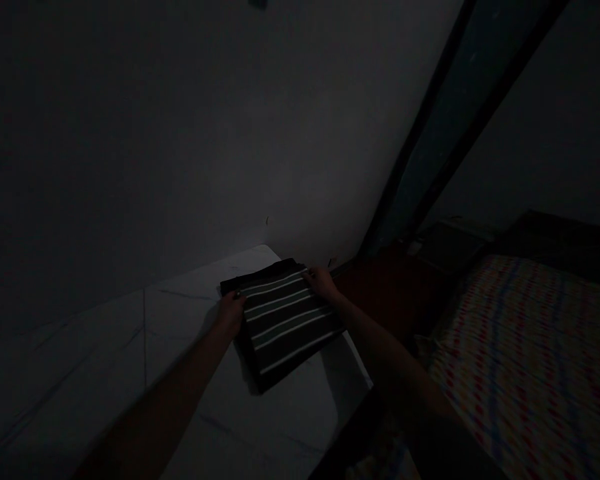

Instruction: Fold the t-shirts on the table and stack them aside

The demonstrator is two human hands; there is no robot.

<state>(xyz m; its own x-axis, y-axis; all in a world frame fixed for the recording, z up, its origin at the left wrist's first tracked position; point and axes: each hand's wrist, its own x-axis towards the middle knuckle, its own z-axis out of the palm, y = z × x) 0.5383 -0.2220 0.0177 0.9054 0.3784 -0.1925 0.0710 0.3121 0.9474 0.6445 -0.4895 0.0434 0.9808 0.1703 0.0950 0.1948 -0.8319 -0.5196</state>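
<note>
A folded striped cloth [285,319], dark with white and grey-green bands, lies on top of a black folded cloth [260,381]. The black one shows along the far edge and the near left edge. At the far left corner of the striped cloth, my left hand [231,312] is closed with its fingers on the edge. My right hand [322,283] pinches the far right corner. Both fabrics rest on a white marble-patterned tabletop [190,373], near its right edge. The light is dim, so I cannot make out what kind of garments these are.
A pale wall [205,147] rises behind the table. To the right stands a bed with a colourful patterned cover [525,360], beside a reddish floor [395,287]. A dark box-like object [450,243] sits farther back, near a dark-framed doorway or panel [435,127].
</note>
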